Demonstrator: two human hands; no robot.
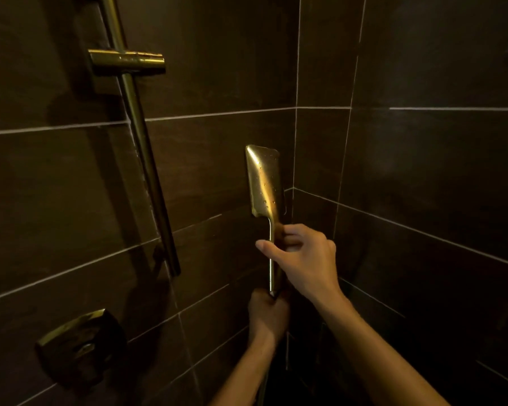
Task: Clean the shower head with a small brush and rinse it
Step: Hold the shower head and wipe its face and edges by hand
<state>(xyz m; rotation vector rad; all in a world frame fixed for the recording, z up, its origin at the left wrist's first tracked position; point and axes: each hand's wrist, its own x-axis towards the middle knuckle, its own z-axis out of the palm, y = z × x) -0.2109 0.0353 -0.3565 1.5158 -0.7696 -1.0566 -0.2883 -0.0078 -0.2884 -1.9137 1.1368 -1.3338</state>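
Near the tiled corner, 2 hands' fingers grip the upright, droplet-beaded brass shower head: right hand above left hand.

One shower head; two hands; one rail; seemingly one valve plate.

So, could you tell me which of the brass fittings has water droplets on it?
The handheld shower head, gripped by both hands; the slide bar and wall valve show none.

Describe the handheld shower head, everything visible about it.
The shower head looks like brushed gold metal: a flat rectangular head with rounded corners on a slim straight handle. It stands upright near the tiled corner, its back dotted with water droplets. The right hand grips mid-handle; the left hand holds the bottom end. Its spray face is hidden.
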